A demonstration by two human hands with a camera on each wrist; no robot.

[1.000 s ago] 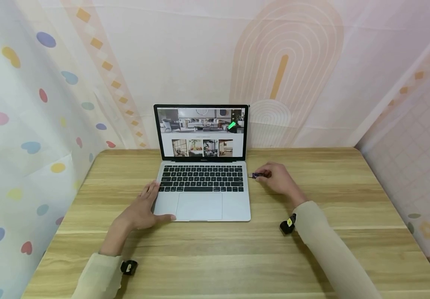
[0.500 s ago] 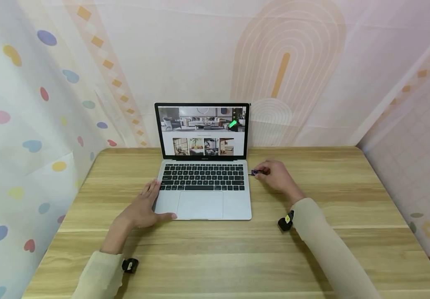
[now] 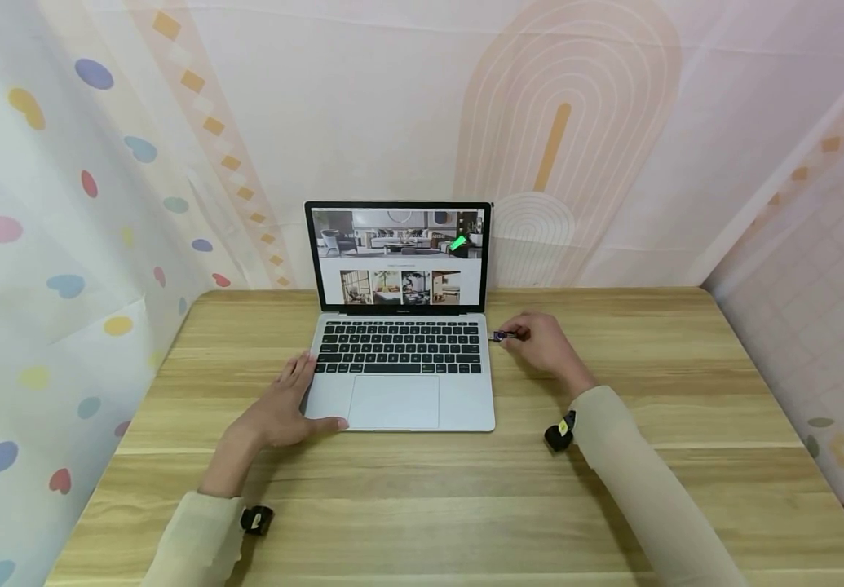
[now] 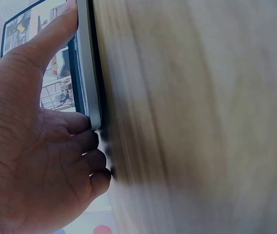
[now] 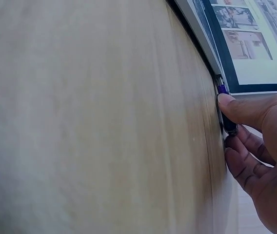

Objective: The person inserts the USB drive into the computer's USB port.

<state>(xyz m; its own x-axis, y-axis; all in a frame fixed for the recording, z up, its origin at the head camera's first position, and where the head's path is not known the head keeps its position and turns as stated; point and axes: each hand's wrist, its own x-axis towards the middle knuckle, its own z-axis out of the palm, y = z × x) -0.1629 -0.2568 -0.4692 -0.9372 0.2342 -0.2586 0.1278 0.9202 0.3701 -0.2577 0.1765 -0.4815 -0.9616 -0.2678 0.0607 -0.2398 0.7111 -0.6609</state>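
A silver laptop (image 3: 393, 404) stands open on the wooden table, its screen lit with a web page. My left hand (image 3: 278, 412) rests at its front left corner, fingers along the left side and thumb on the front edge. In the left wrist view, the fingertips (image 4: 95, 158) lie right at the laptop's edge. Between thumb and fingers, my right hand (image 3: 545, 346) pinches a small purple and dark USB flash drive (image 3: 498, 336). Its metal plug points at the laptop's right side. The right wrist view shows the flash drive (image 5: 228, 122) with its plug end at the laptop's edge.
The wooden table (image 3: 422, 505) extends on both sides of the laptop and in front of it. A patterned curtain (image 3: 392, 98) hangs behind the table and along its sides. Each wrist wears a small black camera.
The right hand has brought the flash drive slightly closer to the laptop's right side. The left hand stays on the corner. The whole head view has shifted slightly.
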